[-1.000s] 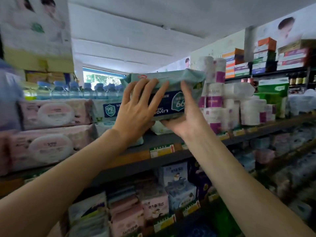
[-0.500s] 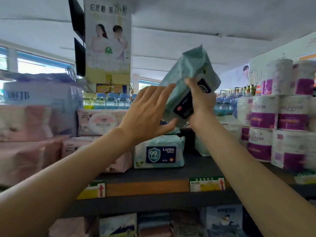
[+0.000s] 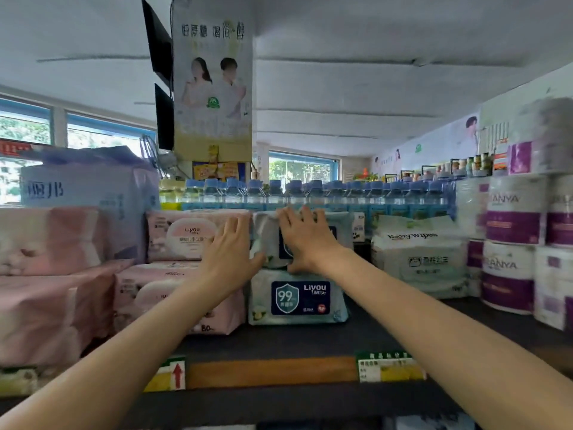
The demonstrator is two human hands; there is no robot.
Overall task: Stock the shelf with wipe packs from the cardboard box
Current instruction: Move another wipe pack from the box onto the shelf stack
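Straight fingers of the right hand and left hand press flat, gripping nothing, on the soft, light, slippery-looking wipe pack stacked atop another Liyou pack on the shelf; best handled by its ends.

Pale green wipe pack stacked on another pack.

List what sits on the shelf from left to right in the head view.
Pink wrapped bundles → pink Liyou wipe packs → blue-green Liyou wipe packs → white Baby wipes packs → purple-banded paper rolls.
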